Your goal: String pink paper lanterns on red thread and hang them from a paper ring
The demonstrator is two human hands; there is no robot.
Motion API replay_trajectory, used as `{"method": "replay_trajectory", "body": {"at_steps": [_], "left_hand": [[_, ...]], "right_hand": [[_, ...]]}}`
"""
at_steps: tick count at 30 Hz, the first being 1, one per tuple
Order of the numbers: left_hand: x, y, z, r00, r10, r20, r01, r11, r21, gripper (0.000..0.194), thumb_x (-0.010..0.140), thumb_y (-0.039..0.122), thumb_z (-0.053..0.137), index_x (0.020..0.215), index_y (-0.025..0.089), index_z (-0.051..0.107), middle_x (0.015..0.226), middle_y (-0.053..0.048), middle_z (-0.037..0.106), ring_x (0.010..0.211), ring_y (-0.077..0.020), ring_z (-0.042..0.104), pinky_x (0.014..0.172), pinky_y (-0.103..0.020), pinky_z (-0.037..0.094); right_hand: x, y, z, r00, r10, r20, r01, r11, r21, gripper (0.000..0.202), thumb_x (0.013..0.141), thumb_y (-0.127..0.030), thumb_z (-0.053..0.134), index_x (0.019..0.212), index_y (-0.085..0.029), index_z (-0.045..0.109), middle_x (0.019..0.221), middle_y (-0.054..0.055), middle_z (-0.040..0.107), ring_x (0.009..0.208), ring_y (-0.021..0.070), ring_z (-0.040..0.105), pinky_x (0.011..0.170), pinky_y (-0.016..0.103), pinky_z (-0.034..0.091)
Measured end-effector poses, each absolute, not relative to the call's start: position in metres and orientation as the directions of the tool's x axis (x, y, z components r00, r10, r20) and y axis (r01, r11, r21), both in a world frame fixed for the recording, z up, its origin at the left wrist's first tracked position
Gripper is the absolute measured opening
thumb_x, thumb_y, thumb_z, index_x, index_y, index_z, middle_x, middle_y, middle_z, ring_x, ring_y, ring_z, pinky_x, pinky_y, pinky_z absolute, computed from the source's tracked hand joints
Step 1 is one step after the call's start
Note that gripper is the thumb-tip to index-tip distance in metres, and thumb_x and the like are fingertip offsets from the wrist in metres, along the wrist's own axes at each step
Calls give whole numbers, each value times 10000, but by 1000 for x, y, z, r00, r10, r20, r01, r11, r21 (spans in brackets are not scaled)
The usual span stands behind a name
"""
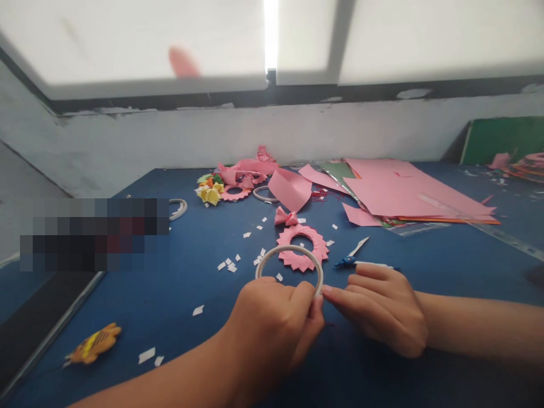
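Observation:
My left hand is closed round the lower part of a narrow white tape roll, held upright above the table. My right hand comes in from the right, its index fingertip touching the roll's right edge. Its fingers lie close together and the thumb is hidden, so I cannot see what is between them. Just behind the roll lies a pleated pink paper ring, with a pink paper bow at its top. A blue-and-white tool with two spread arms lies behind my right hand.
Small white paper scraps are scattered over the blue table. Pink sheets are stacked at the back right. Folded paper pieces and another tape roll lie at the back. An orange-yellow charm sits front left.

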State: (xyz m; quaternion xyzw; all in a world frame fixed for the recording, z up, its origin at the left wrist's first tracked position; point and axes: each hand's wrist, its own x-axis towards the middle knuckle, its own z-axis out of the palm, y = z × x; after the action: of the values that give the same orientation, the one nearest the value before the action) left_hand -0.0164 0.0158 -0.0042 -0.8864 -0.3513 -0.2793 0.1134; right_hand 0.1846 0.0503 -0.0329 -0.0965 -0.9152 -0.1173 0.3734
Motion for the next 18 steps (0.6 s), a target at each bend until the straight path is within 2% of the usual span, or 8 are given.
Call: {"method": "replay_trajectory", "body": {"at_steps": [11,15,18], "left_hand": [[-14,13,-6,580,594,557,709,-705,14,355,878,162,372,553,188,513,416,15,534,348,-130,476,421,-289,269],[-12,11,-8,562,589,580,697,-716,51,341,858,160,406,535,189,512,413,23,520,352,-115,460,419,-281,278],[-18,15,1,539,581,609,697,-714,63,340,843,175,432,508,188,489,399,40,480,355,-98,426,417,-258,287]], "right_hand": [[181,55,-33,-755,54,653,178,976,125,198,872,-39,384,1008,-31,528,567,10,572,441,120,422,447,288,320],[180,53,-25,-757,9,653,156,973,168,257,890,-59,323,999,1,548,516,18,550,434,131,458,429,291,326],[178,46,-19,-771,-89,630,92,964,249,268,874,-79,354,877,-28,617,456,-1,499,397,123,445,397,289,310]]}}
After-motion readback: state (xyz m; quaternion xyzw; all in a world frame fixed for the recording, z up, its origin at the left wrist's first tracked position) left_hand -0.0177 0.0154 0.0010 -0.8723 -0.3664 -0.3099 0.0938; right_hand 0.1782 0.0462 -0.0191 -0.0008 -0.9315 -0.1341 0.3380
